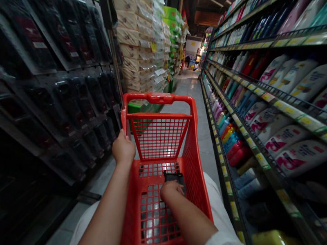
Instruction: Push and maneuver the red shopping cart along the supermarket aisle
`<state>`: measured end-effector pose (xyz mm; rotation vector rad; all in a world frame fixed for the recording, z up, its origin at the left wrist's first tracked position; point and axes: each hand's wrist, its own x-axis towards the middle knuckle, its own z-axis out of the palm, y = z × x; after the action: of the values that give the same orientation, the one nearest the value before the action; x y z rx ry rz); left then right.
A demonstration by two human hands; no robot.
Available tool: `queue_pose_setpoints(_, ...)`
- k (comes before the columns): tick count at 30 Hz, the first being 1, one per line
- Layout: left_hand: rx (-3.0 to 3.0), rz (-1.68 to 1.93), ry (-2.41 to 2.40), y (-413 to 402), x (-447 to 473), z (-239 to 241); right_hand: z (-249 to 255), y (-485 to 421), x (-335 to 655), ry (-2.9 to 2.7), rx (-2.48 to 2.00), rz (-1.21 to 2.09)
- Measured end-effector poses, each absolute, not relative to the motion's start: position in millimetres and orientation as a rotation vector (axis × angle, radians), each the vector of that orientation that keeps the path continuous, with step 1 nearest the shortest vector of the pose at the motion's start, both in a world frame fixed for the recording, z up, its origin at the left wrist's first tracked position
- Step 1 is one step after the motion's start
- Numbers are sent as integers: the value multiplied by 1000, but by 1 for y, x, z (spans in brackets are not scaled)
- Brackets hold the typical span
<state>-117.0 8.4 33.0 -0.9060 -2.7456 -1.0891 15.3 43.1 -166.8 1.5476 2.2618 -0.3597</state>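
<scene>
A red plastic shopping basket (pixel 195 173) with grid-patterned walls stands in front of me, tilted towards me, its handle at the far end. My left hand (pixel 124 148) is closed around the upper left rim of the basket. Inside the basket, my right hand (pixel 172 189) reaches down to a small black pouch-like item (pixel 173 177) near the right wall. Its fingers curl over this item and partly hide it. The basket floor otherwise shows bare grid.
To the right, long shelves (pixel 269 160) hold rows of shampoo bottles (pixel 315 84). On the left hang packaged dark goods (pixel 48 29), with tall stacks of wrapped packs (pixel 139 40) beyond. A tiled aisle floor (pixel 184 86) runs ahead between them.
</scene>
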Motion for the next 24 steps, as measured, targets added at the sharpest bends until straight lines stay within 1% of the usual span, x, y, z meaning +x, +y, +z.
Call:
queue_pose_setpoints(3,-895,-1075,-2751,9,-118,32,-164,52,20,2154,1621,-297)
queue_pose_setpoints(9,-866,-1065,-2765,11,-117,33,-153,51,16,2263,1527,-311)
queue_pose_setpoints(11,-871,-1057,-2764,11,-116,33,-150,35,5,2345,1427,-350)
queue_pose_setpoints(14,-879,-1054,-2757,11,-116,32,-149,9,-11,2506,1111,-480)
queue_pose_setpoints(17,-890,-1063,-2742,10,-117,30,-148,3,-14,2555,919,-578)
queue_pose_setpoints(19,-891,-1063,-2740,9,-118,30,-147,14,-8,2512,996,-588)
queue_pose_setpoints(24,-904,-1046,-2731,9,-118,30,-147,57,20,2150,1571,-574)
